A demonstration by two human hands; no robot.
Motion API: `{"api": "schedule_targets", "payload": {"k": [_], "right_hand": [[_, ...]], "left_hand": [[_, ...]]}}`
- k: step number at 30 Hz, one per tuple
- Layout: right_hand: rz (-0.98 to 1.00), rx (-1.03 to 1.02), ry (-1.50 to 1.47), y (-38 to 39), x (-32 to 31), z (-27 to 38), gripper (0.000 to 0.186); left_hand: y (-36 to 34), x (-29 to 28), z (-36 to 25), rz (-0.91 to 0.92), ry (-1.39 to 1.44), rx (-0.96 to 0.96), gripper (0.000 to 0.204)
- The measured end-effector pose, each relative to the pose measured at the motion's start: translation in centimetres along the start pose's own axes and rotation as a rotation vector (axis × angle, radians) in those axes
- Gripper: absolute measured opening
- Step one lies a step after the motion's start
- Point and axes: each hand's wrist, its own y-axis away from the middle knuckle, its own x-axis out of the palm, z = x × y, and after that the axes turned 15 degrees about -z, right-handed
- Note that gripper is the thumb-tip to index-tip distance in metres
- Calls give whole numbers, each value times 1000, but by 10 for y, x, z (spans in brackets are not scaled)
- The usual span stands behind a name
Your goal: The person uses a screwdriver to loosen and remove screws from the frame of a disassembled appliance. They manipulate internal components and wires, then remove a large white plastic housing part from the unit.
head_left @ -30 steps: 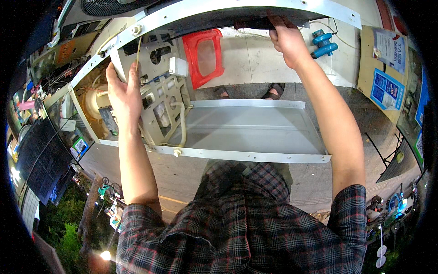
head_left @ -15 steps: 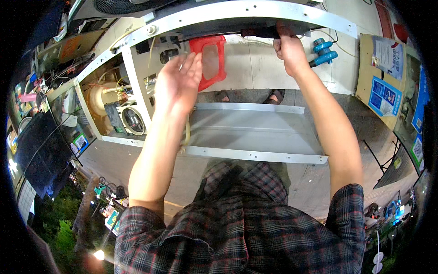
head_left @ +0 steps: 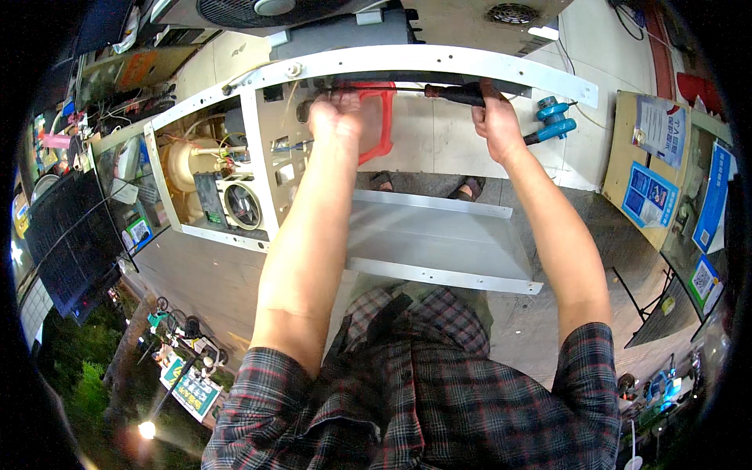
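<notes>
My right hand (head_left: 499, 121) is wrapped around the black handle of a long screwdriver (head_left: 454, 93). Its thin shaft runs left beneath the upper white metal rail (head_left: 407, 56) of an opened appliance casing. At the shaft's left end, my left hand (head_left: 337, 117) has its fingers bunched around the metal; the fingertips and the driver's tip are partly hidden. Beside that hand stands the casing's slotted inner panel (head_left: 283, 168). Left of the panel sit a small round fan (head_left: 241, 205), a cream round housing (head_left: 182, 168) and several wires.
Below the rail is a red plastic frame (head_left: 384, 125), possibly a stool. A blue tool (head_left: 554, 119) with a dark cord lies on the tiles to the right, near a cardboard box (head_left: 646, 153). The casing's grey metal trough (head_left: 439, 239) crosses in front of my legs.
My left hand has gone from open and raised over the panel to closed at the screwdriver's shaft. My right hand still grips the handle. The view has shifted, showing more beyond the rail.
</notes>
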Motion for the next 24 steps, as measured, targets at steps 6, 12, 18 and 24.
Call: {"api": "schedule_targets", "payload": {"k": [6, 12, 18, 24], "right_hand": [[43, -102, -123, 2, 4, -3, 25], [61, -86, -215, 2, 9, -5, 33], [55, -85, -194, -8, 5, -16, 35], [-79, -88, -189, -3, 13, -10, 25]], "left_hand": [[-4, -6, 16, -20, 132, -34, 23], [7, -11, 15, 25, 166, -20, 31], [6, -10, 11, 22, 175, -44, 31], [-11, -12, 9, 15, 161, -35, 22]]}}
